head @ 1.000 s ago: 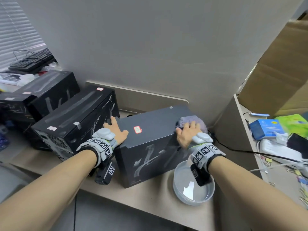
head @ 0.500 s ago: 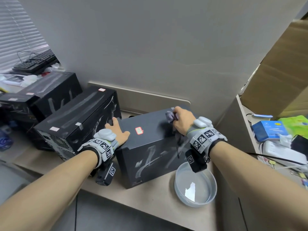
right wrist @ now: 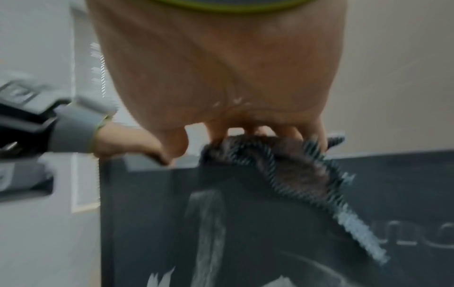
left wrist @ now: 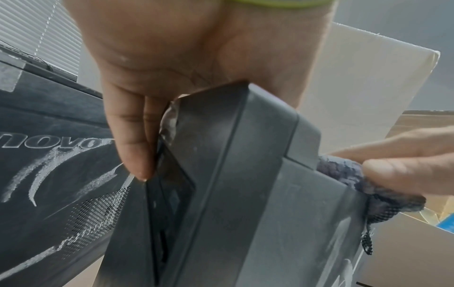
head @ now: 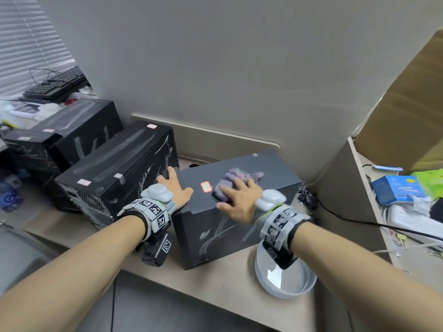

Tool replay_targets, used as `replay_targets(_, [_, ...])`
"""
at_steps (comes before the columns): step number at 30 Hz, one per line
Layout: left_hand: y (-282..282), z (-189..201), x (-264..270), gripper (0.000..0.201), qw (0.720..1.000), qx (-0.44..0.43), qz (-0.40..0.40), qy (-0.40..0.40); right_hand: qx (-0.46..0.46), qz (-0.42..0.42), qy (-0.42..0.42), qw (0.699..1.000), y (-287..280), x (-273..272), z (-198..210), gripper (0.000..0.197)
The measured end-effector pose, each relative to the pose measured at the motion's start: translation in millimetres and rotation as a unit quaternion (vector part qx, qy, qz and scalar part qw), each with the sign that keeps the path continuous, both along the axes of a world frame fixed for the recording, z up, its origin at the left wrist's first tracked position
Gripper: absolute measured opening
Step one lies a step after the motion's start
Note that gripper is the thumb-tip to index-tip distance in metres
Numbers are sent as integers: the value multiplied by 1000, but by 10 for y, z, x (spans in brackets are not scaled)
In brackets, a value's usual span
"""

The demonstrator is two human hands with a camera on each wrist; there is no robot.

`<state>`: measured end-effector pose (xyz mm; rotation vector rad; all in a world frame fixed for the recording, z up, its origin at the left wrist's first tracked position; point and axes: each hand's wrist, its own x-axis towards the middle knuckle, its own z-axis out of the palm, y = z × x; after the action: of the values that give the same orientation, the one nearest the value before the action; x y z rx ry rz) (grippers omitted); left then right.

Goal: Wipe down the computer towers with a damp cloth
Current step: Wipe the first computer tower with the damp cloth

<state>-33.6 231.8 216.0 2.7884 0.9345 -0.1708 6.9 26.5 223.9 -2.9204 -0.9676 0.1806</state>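
A plain grey partition wall (head: 215,68) rises behind the beige worktop (head: 215,279). Window blinds (head: 26,44) hang at the far left; a cardboard panel (head: 407,111) leans at the right.

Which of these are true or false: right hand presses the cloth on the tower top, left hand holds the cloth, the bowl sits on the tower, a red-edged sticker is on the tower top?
1. The right hand presses the cloth on the tower top. True.
2. The left hand holds the cloth. False: it rests on the tower's left edge.
3. The bowl sits on the tower. False: it stands on the desk beside it.
4. A red-edged sticker is on the tower top. True.
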Motion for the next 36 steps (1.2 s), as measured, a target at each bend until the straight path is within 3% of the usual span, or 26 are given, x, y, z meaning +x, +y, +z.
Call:
replay_targets(5, [20, -25, -4, 87, 1000, -4, -9, -8, -41, 12, -11, 999, -147, 334, -182, 56])
replay_targets(8, [40, -32, -7, 88, 1000, -6, -7, -11, -42, -49, -13, 998, -537, 655, -101, 55])
replay_targets(12, [16, 2, -41, 86, 1000, -1, -9, -5, -18, -159, -14, 987, -692, 572, 123, 44])
replay_targets(17, [28, 0, -41, 85, 1000, -4, -8, -11, 60, -53, 34, 996, -169, 220, 183, 34])
replay_targets(21, [123, -33, -48, 88, 999, -31, -12, -27, 166, -62, 77, 981, -37, 31, 143, 28])
replay_targets(27, [176, -77, -296, 84, 991, -81, -31, -104, 295, -131, 179, 929, -164, -19, 103, 31])
replay_targets(31, [164, -82, -509, 67, 976, -98, -68, -181, 403, -186, 339, 829, -124, -196, -61, 37])
replay_targets(36, [187, -114, -630, 52, 964, -103, -116, -218, 483, -194, 401, 754, 95, -415, -201, 28])
